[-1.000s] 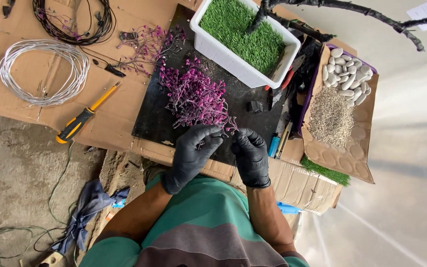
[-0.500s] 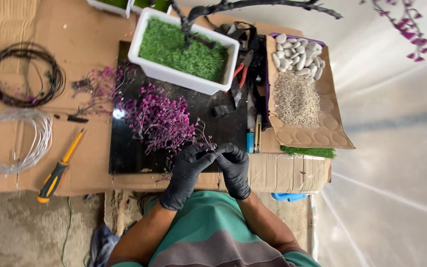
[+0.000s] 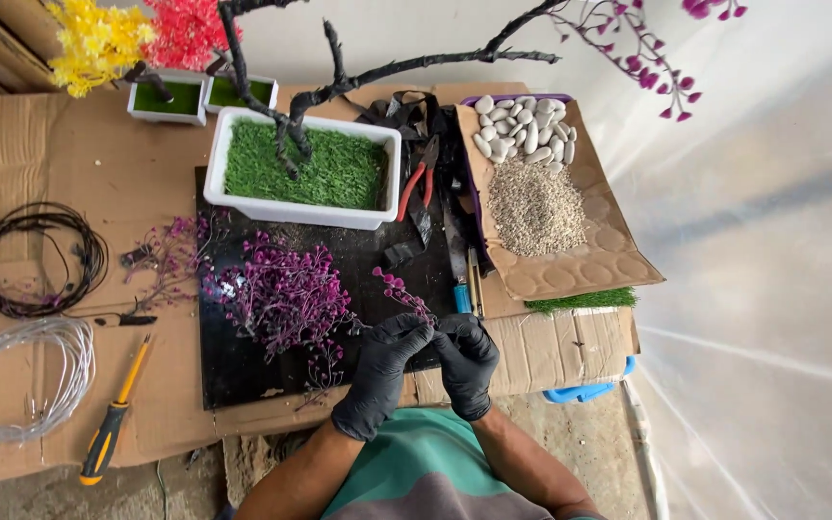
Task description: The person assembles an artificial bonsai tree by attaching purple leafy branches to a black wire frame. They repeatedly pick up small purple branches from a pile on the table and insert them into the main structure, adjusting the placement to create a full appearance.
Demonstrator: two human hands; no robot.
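Note:
Both of my hands wear black gloves and meet at the near edge of a black board [image 3: 243, 371]. My left hand [image 3: 382, 371] and my right hand [image 3: 464, 361] pinch the same small purple flower sprig [image 3: 399, 289], which sticks up and away from the fingertips. A pile of purple artificial flower sprigs [image 3: 286, 299] lies on the board just left of my hands. Behind it stands a white rectangular pot [image 3: 300, 173] filled with green turf, from which a black bare tree trunk [image 3: 291, 120] rises.
Red pliers [image 3: 418, 183] and other tools lie right of the pot. A cardboard tray [image 3: 551, 217] holds white pebbles and grit. Black wire coil [image 3: 36, 255], clear wire coil [image 3: 21, 376] and a yellow screwdriver [image 3: 113, 419] lie left. Small pots with yellow and red trees stand at the back left.
The view has tilted up, so the table sits lower and the tree branches show. My hands stay together at the board's edge, now lifting a purple sprig between the fingertips.

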